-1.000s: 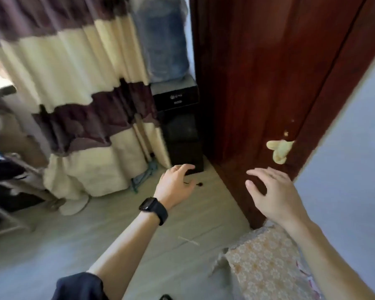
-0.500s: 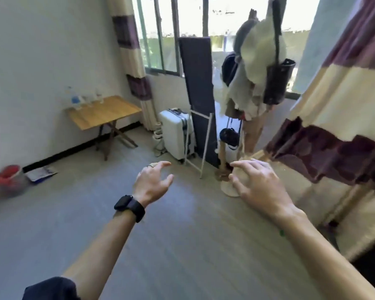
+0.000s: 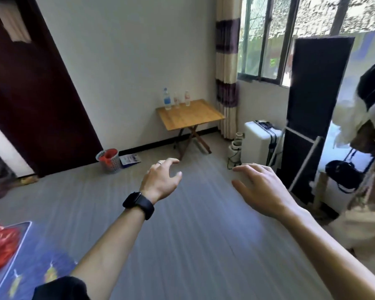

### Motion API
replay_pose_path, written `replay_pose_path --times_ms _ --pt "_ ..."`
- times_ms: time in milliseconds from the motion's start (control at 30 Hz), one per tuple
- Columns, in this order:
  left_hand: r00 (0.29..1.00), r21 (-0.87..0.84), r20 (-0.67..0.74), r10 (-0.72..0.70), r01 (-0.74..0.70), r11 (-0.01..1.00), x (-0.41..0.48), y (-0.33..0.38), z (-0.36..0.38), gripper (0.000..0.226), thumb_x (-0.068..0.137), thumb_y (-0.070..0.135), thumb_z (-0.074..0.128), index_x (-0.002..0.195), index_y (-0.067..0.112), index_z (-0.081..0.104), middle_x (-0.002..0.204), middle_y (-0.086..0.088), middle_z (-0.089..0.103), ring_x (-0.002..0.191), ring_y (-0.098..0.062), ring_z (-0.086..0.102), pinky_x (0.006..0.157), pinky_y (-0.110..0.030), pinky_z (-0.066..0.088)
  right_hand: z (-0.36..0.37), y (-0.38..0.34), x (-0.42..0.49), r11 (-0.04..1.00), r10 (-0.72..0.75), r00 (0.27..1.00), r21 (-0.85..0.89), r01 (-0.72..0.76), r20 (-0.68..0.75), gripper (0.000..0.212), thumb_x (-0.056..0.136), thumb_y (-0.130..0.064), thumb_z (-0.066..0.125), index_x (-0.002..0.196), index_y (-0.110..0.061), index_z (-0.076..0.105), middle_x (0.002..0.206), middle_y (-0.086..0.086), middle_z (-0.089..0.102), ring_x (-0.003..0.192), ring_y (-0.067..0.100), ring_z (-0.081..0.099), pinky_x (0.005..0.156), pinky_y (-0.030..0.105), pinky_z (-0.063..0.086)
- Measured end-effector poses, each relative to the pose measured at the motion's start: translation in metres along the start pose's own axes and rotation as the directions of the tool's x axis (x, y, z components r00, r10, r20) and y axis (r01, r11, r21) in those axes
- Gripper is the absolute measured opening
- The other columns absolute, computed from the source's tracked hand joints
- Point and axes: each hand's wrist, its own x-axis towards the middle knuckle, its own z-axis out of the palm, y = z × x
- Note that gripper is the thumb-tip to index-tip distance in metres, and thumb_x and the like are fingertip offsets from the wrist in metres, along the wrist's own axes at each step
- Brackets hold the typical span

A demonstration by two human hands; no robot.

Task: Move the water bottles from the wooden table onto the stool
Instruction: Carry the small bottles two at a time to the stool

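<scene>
left hand [image 3: 160,180] fingers relaxed, empty | right hand [image 3: 260,189] fingers spread, empty | three bottles [image 3: 176,101] upright at back of table [image 3: 191,116], well beyond fingers | likely light, slick plastic: grip mid-body

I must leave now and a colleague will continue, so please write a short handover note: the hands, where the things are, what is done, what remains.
Left hand: open, holds nothing, raised over the floor.
Right hand: open, holds nothing.
Three water bottles stand upright in a row at the back edge of the wooden table, by the wall, across the room from the hands.
The stool is not in view.
Done: nothing; all three bottles are on the table.
Left: walk to the table, find the stool, and carry all three bottles onto it.
</scene>
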Motion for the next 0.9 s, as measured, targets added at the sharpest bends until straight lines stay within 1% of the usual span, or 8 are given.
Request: replay_pose_path --times_ms 67,200,300,367,467,633,900 --pt "0.999 0.001 -0.032 -0.006 0.006 1.000 0.040 -0.001 0.005 0.042 0.089 0.038 0.063 0.129 0.029 0.059 0.134 -0.003 0.060 0.127 -0.025 0.053 0.106 -0.038 0.042 0.009 0.016 0.040 1.000 -0.021 1.000 0.015 0.021 -0.010 0.042 0.092 -0.056 0.051 0.130 -0.041 0.056 0.137 -0.015 0.055 0.133 0.019 0.041 0.110 0.034 0.037" --pt "0.999 -0.009 -0.048 -0.017 0.017 1.000 0.124 0.007 0.026 0.042 0.087 0.041 0.060 0.128 0.030 0.059 0.132 -0.003 0.061 0.125 -0.024 0.054 0.105 -0.038 0.043 0.025 0.052 0.128 0.998 -0.029 0.999 0.052 0.031 -0.030 0.042 0.091 -0.057 0.050 0.129 -0.041 0.056 0.137 -0.013 0.056 0.132 0.021 0.042 0.108 0.035 0.039" --pt "0.998 -0.026 -0.041 -0.050 0.049 0.998 0.186 0.013 0.039 0.041 0.088 0.040 0.060 0.128 0.031 0.058 0.131 -0.003 0.060 0.125 -0.023 0.053 0.105 -0.038 0.042 0.032 0.078 0.199 0.997 -0.037 0.999 0.063 0.036 0.004 0.040 0.093 -0.051 0.055 0.131 -0.039 0.056 0.141 -0.011 0.054 0.134 0.021 0.039 0.109 0.032 0.034" --pt "0.997 -0.015 -0.030 -0.072 0.072 0.997 0.228 0.016 0.042 0.040 0.090 0.039 0.061 0.129 0.031 0.058 0.131 -0.004 0.060 0.126 -0.022 0.052 0.105 -0.036 0.042 0.034 0.093 0.245 0.997 -0.041 0.999 0.071 0.039 0.020 0.040 0.093 -0.051 0.055 0.132 -0.039 0.056 0.141 -0.011 0.053 0.134 0.021 0.039 0.108 0.032 0.034" --pt "0.990 -0.032 -0.097 -0.098 0.096 0.995 0.289 0.014 0.046 0.038 0.090 0.036 0.062 0.128 0.029 0.060 0.130 -0.004 0.061 0.126 -0.021 0.053 0.105 -0.034 0.041 0.042 0.113 0.312 0.994 -0.076 0.997 0.078 0.075 0.014 0.039 0.093 -0.049 0.057 0.130 -0.037 0.057 0.139 -0.011 0.054 0.132 0.021 0.040 0.108 0.031 0.034" --pt "0.988 -0.026 -0.100 -0.115 0.113 0.993 0.373 0.000 0.066 0.038 0.090 0.033 0.064 0.127 0.027 0.061 0.129 -0.003 0.061 0.125 -0.019 0.053 0.102 -0.029 0.040 0.067 0.141 0.397 0.993 -0.063 0.998 0.097 0.060 0.022 0.041 0.093 -0.048 0.057 0.132 -0.036 0.056 0.139 -0.011 0.055 0.132 0.020 0.041 0.108 0.031 0.034" --pt "0.986 -0.058 -0.098 -0.138 0.133 0.989 0.516 -0.043 0.110 0.037 0.090 0.037 0.063 0.126 0.031 0.060 0.130 0.001 0.061 0.126 -0.018 0.053 0.102 -0.033 0.044 0.120 0.184 0.538 0.998 -0.049 0.996 0.051 0.045 0.076 0.044 0.094 -0.053 0.053 0.136 -0.037 0.052 0.140 -0.010 0.054 0.133 0.020 0.039 0.108 0.030 0.033"
